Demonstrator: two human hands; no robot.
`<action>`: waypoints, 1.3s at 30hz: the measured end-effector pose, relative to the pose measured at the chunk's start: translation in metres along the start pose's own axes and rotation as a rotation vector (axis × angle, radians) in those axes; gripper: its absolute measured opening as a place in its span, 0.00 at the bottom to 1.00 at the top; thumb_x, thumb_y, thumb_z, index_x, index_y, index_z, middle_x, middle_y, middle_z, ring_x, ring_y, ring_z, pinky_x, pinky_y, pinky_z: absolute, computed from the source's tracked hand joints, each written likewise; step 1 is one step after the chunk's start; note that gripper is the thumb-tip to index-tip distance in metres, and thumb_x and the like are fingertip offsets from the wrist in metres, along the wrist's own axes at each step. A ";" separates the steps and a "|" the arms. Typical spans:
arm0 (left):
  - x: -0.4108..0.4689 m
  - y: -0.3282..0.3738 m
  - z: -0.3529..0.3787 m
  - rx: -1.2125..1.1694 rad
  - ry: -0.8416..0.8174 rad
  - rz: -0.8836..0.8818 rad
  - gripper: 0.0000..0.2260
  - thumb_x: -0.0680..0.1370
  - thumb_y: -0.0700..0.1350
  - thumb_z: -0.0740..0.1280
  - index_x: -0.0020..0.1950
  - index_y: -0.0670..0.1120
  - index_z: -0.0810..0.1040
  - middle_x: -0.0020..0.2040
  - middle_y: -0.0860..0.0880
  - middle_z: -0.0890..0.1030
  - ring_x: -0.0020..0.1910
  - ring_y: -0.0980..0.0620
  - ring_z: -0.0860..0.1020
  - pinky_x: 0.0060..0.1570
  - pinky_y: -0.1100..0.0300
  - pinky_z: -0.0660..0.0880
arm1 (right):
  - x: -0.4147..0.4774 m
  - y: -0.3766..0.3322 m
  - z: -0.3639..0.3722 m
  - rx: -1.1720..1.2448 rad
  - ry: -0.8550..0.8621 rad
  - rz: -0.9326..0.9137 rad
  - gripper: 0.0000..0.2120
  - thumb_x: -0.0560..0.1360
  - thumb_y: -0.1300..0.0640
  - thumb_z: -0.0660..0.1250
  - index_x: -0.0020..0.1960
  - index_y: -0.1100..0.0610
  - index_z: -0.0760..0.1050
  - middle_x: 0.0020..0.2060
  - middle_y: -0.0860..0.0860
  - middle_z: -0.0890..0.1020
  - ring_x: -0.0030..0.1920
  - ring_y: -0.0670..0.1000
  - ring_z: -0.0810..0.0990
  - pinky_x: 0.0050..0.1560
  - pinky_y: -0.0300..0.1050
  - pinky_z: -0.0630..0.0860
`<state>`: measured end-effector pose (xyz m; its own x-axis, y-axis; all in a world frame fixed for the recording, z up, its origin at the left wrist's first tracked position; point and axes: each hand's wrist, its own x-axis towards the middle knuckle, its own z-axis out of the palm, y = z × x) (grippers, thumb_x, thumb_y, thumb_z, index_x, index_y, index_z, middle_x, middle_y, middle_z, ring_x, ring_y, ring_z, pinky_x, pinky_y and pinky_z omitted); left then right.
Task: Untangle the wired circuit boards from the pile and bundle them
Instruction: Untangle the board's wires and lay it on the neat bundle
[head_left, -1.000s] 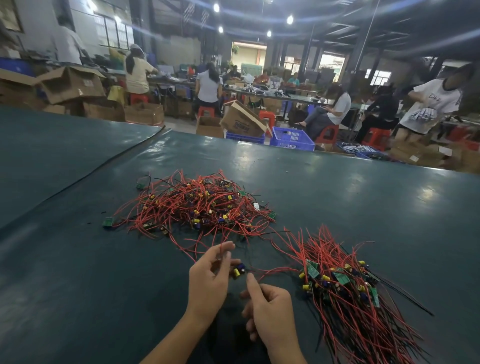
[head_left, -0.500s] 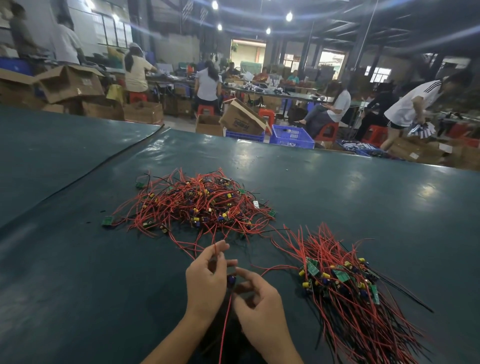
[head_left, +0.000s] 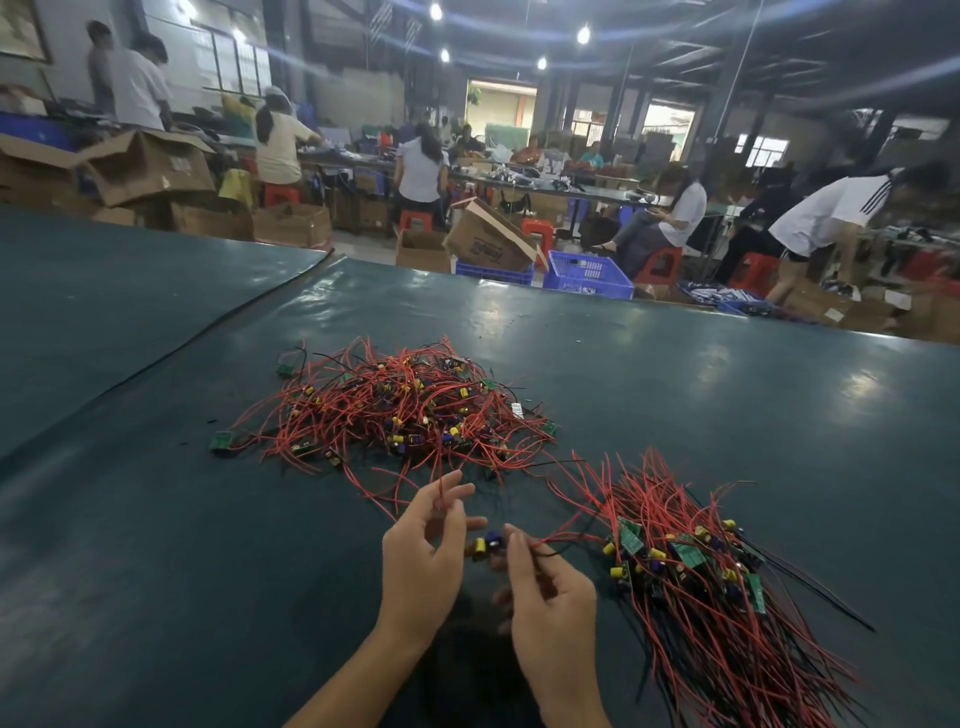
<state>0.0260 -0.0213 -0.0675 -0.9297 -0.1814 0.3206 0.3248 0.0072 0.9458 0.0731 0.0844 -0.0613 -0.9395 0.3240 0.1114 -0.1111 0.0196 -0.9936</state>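
A tangled pile of small circuit boards with red and black wires (head_left: 400, 415) lies on the dark green table (head_left: 727, 405) ahead of me. A sorted bundle of wired boards (head_left: 696, 582) lies to the right, wires trailing toward me. Between them I hold one wired circuit board (head_left: 485, 544) with yellow and blue parts. My left hand (head_left: 423, 556) pinches its red wire, which rises between the fingers. My right hand (head_left: 545, 587) pinches the red and black wires on the board's other side.
The table's far edge (head_left: 519, 278) borders a workshop aisle with cardboard boxes (head_left: 483, 241), blue crates (head_left: 589, 273) and red stools. Several people work at benches behind. A seam (head_left: 218, 322) in the table cover runs diagonally at the left.
Both hands have drawn one wired board out of the pile's near edge and lifted it between them. The red wire now stands up through my left fingers; my right hand took hold of the other wires.
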 end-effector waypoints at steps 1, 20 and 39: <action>-0.001 0.001 0.001 -0.026 -0.010 0.009 0.12 0.81 0.37 0.62 0.57 0.52 0.76 0.50 0.54 0.84 0.43 0.52 0.85 0.40 0.61 0.81 | 0.003 -0.001 -0.003 0.046 0.049 0.047 0.08 0.79 0.57 0.65 0.49 0.52 0.84 0.35 0.51 0.85 0.27 0.46 0.78 0.24 0.38 0.73; -0.003 0.010 0.007 -0.234 -0.297 -0.417 0.24 0.68 0.55 0.70 0.60 0.43 0.78 0.44 0.45 0.86 0.37 0.48 0.83 0.35 0.57 0.80 | 0.008 -0.007 -0.009 0.272 0.146 0.139 0.15 0.84 0.58 0.57 0.50 0.56 0.83 0.35 0.49 0.84 0.30 0.47 0.81 0.29 0.41 0.77; -0.004 0.008 0.004 -0.232 -0.442 -0.513 0.12 0.69 0.43 0.76 0.47 0.37 0.82 0.38 0.39 0.84 0.32 0.49 0.81 0.32 0.61 0.77 | 0.018 0.006 -0.014 0.106 0.210 0.208 0.13 0.81 0.53 0.64 0.45 0.54 0.86 0.22 0.45 0.74 0.26 0.46 0.70 0.31 0.41 0.69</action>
<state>0.0318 -0.0163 -0.0606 -0.9427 0.3100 -0.1237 -0.1889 -0.1901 0.9634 0.0602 0.1035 -0.0652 -0.8591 0.4995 -0.1115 0.0335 -0.1626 -0.9861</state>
